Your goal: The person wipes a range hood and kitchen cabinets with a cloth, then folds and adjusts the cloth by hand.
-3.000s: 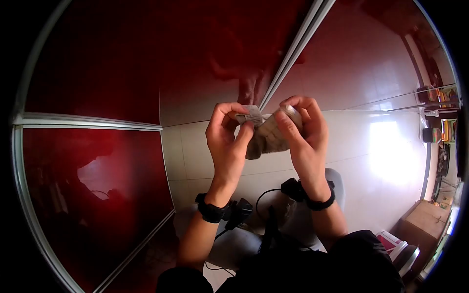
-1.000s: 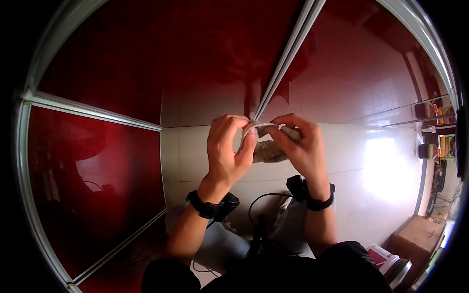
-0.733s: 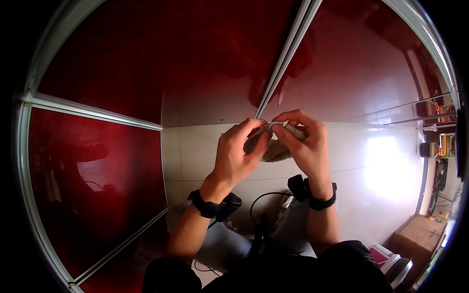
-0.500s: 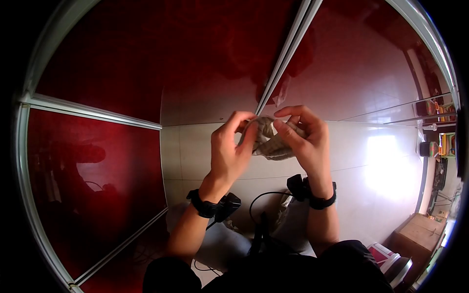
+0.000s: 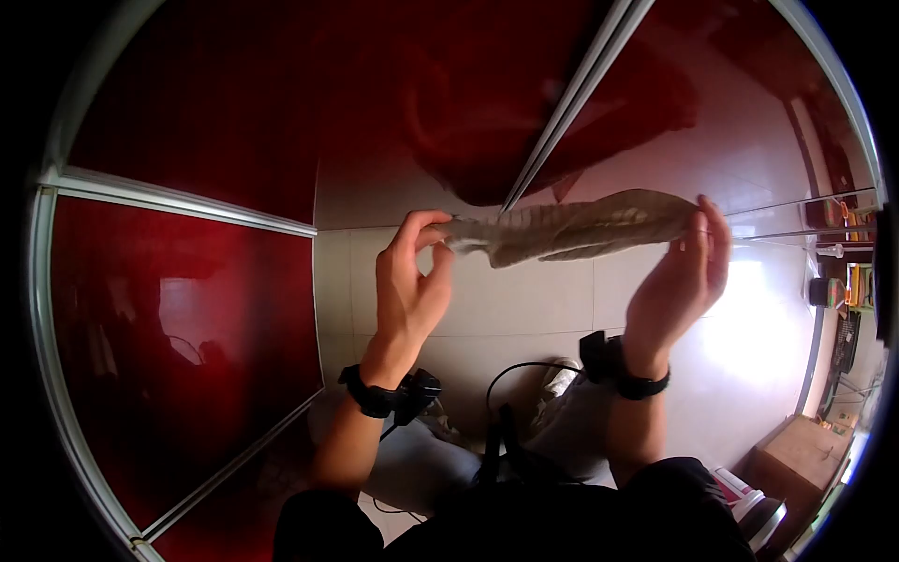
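A long, wrinkled grey-beige cloth (image 5: 571, 228) stretches sideways in the air between my hands, with creases and folds along its length. Its left end is pinched between the thumb and fingers of my left hand (image 5: 405, 286). At the other end, the fingers of my right hand (image 5: 676, 286) are closed on the cloth's right edge. Which kind of cloth piece it is, I cannot make out. Each wrist wears a black strap with a small box on it.
Glossy red cabinet panels (image 5: 187, 347) with silver metal frames stand to the left and in front. Pale floor tiles (image 5: 543, 309) lie below. A black cable (image 5: 510, 375) loops over my knees. At the right are a brown wooden box (image 5: 805, 450) and a white bin (image 5: 754, 506).
The cloth was bunched up between both hands and is now drawn out long. My right hand has moved right and my left hand slightly left.
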Action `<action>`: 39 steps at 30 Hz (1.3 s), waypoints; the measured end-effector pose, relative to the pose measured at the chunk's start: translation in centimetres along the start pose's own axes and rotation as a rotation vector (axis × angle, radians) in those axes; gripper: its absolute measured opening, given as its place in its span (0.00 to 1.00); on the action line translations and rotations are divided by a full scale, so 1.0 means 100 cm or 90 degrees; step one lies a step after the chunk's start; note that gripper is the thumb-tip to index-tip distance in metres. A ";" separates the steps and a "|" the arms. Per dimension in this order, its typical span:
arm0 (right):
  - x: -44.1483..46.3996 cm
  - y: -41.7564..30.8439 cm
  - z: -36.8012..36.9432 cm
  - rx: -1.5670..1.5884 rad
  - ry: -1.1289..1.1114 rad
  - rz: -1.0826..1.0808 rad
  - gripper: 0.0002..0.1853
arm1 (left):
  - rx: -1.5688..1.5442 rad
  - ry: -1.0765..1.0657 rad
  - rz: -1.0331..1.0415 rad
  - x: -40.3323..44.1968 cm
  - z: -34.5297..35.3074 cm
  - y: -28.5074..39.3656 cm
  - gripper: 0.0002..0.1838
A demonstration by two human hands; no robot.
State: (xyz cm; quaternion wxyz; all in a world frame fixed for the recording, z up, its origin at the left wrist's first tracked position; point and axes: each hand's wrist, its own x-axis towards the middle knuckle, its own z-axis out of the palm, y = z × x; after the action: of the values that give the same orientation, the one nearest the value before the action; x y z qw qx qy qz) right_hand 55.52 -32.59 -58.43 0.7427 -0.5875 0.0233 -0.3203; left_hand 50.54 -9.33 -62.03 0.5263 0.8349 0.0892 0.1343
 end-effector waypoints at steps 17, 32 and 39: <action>-0.004 -0.007 -0.006 -0.100 -0.064 0.034 0.14 | -0.027 0.022 -0.068 -0.007 -0.018 -0.012 0.09; -0.057 0.001 0.058 -0.048 -0.357 0.223 0.09 | -0.577 -0.043 -0.155 -0.009 0.026 0.032 0.12; -0.038 -0.007 0.027 -0.045 -0.268 0.216 0.10 | -0.460 0.075 -0.080 -0.009 -0.002 0.010 0.08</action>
State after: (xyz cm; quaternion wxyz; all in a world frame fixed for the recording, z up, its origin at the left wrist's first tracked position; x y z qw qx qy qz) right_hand 53.35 -28.43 -58.29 0.7534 -0.6543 -0.0220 -0.0610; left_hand 49.66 -9.85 -61.13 0.7882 0.5789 0.1176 0.1724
